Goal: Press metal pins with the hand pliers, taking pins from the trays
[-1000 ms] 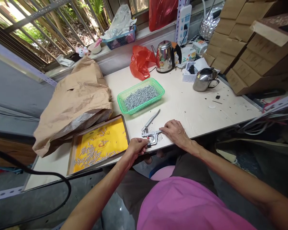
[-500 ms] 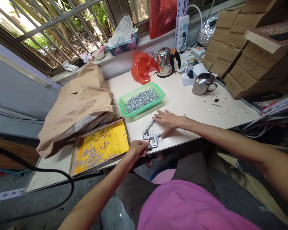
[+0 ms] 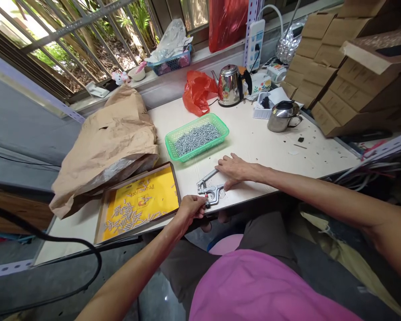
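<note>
I am reading the head feed remotely. At lower centre of frame, the left hand [image 3: 190, 210] is clenching the jaw end of a pair of steel hand-press pliers [image 3: 211, 192], which are lying near the front edge of the table [image 3: 254, 147]. The right hand [image 3: 235, 170] is lying open just beside them; I cannot tell whether it is pressing on the upper handle. I am judging the pliers stiff and fairly heavy for their size, with the handles the surest place to take hold. The small metal pins [image 3: 196, 139] look light and slippery, apt to roll.

I am counting two hands and one pair of pliers. At centre, I am logging one green plastic basket [image 3: 223, 123], heaped with pins too many to count. At lower left is one yellow-lined tray [image 3: 157, 187], with dozens of pins scattered across it. Toward upper right, I am noting one steel kettle [image 3: 229, 85] and one steel jug [image 3: 282, 117].
</note>
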`<state>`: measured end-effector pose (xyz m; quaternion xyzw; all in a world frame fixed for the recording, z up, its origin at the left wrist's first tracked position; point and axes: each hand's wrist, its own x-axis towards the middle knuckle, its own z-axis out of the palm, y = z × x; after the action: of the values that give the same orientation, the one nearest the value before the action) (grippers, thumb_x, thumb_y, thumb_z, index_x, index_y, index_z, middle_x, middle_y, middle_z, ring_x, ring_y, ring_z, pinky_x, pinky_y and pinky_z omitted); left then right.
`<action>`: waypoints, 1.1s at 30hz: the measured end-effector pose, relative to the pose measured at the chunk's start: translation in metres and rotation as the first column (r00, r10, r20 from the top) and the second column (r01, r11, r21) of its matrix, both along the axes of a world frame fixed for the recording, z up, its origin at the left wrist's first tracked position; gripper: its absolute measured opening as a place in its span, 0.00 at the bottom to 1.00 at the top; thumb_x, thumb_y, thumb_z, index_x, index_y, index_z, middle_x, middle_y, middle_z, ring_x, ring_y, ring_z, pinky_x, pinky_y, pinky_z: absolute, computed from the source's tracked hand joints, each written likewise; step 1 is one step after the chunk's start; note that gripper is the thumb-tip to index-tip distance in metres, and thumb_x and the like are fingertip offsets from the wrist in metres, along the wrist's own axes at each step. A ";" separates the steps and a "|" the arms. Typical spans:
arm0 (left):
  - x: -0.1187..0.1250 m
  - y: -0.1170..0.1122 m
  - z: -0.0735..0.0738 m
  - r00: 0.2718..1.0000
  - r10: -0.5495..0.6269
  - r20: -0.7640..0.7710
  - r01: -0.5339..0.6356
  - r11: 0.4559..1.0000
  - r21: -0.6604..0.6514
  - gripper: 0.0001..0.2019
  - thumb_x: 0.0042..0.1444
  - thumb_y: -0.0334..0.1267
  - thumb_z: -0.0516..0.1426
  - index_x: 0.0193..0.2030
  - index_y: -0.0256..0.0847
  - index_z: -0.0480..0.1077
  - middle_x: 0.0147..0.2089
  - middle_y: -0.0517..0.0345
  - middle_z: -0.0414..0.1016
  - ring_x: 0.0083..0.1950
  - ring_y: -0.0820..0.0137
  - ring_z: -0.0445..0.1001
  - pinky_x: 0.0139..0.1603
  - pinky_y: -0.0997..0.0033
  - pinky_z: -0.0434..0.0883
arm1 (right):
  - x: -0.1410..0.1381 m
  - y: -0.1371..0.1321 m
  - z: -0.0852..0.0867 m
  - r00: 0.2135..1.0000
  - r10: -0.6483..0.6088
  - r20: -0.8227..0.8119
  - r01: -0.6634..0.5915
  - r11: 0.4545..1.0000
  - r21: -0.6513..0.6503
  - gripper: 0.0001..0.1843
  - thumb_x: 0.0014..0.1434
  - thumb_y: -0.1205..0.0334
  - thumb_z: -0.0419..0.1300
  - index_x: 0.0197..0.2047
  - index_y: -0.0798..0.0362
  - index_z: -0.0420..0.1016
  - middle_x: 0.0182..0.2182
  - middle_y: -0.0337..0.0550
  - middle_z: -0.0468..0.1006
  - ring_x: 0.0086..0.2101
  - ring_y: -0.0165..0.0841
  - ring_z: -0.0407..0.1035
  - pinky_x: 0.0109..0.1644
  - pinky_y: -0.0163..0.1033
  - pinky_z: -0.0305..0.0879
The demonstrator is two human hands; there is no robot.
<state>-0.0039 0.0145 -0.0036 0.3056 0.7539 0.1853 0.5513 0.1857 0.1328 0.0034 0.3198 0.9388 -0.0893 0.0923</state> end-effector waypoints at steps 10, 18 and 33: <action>0.010 -0.014 0.005 0.774 -0.190 -0.605 0.432 0.855 0.285 0.11 0.58 0.43 0.57 0.38 0.36 0.72 0.34 0.53 0.73 0.36 0.67 0.73 0.37 0.68 0.70 | 0.009 -0.011 -0.012 0.998 -0.003 -0.063 0.006 0.999 0.054 0.23 0.53 0.47 0.65 0.46 0.56 0.75 0.45 0.54 0.73 0.49 0.47 0.63 0.56 0.53 0.52; 0.032 0.024 -0.006 0.384 -0.358 -0.851 0.883 0.413 0.225 0.26 0.56 0.39 0.60 0.60 0.37 0.60 0.57 0.45 0.68 0.56 0.58 0.65 0.57 0.58 0.65 | 0.008 -0.018 -0.006 0.998 -0.010 -0.064 0.012 0.999 0.032 0.26 0.53 0.49 0.65 0.49 0.60 0.72 0.45 0.57 0.72 0.47 0.46 0.65 0.48 0.46 0.59; 0.032 0.053 -0.002 0.216 -0.484 -0.848 0.966 0.234 0.113 0.16 0.57 0.41 0.59 0.50 0.36 0.69 0.46 0.46 0.70 0.50 0.58 0.67 0.50 0.59 0.68 | 0.011 -0.033 0.006 0.993 -0.116 0.002 0.116 0.993 -0.031 0.17 0.57 0.60 0.63 0.48 0.60 0.73 0.45 0.56 0.72 0.47 0.45 0.66 0.44 0.42 0.63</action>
<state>0.0280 0.0677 -0.0055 0.8572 0.5027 -0.0061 0.1117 0.1970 0.1001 0.0091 0.3725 0.9170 -0.1091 0.0923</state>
